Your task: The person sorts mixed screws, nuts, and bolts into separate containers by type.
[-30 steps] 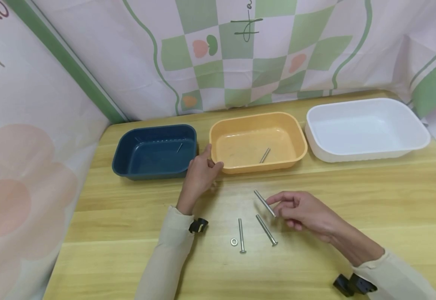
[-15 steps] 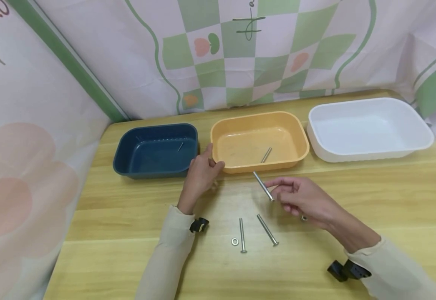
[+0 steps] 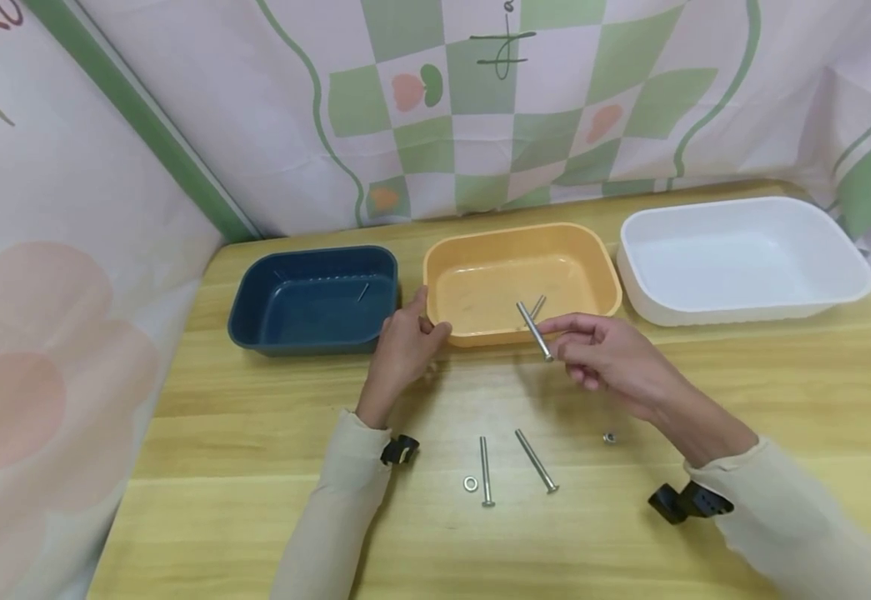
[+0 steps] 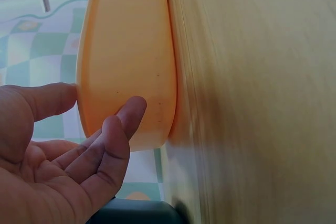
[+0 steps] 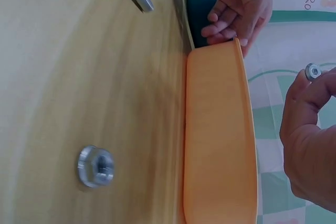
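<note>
Wooden table (image 3: 240, 450) below, right grip (image 3: 618, 360) pinches 1 tilted bolt (image 3: 534, 330) near its head.

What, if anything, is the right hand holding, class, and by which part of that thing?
A metal bolt: the right hand holds it between thumb and fingers toward its head end, leaving the other end sticking out free.

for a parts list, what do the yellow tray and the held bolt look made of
The yellow tray seems smooth, slightly glossy plastic: even colour, soft highlights. The held bolt looks like shiny silvery metal, perhaps steel, from its bright reflections.
</note>
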A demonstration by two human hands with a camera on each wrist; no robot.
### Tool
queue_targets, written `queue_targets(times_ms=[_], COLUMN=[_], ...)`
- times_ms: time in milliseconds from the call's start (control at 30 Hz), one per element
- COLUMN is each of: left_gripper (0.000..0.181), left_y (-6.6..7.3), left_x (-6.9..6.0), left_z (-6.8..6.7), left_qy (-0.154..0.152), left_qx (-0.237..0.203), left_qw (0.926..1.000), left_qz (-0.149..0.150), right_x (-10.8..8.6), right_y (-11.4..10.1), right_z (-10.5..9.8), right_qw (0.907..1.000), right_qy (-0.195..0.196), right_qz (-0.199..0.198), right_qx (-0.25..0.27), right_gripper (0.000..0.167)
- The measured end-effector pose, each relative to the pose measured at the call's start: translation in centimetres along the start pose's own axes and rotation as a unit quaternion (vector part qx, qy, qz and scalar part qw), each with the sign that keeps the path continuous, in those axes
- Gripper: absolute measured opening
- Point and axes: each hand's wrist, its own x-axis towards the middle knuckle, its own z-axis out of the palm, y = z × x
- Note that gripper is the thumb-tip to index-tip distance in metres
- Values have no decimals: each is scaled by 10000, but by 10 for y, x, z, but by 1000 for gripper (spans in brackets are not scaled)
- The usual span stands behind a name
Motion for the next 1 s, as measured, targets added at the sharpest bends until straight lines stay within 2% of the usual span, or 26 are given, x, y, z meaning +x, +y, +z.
queue_targets(times_ms=[333,533,767,1000], left_gripper=[70,71,71,71], left_y=[1,1,1,0], left_x=[1,2,-1,-1], left_z=[1,3,1,0], left_qy=[-22,-79,-36,-16], left_qx=[-108,-184,-130,-109], left_qw=[9999,9998,9999,9999], left_qz=[11,69,-36,10], right_x=[20,29,41,51], right_y=[-13,-14,-14,-11], right_z=[-8,-11,-6,0], right_qw=[9997,9986,9979,9962], right_qy=[211,438,573,805], right_qz=[-119,-107,-64,-85], right_qx=[-67,-292,-304,-316], right_gripper=[39,41,41,40])
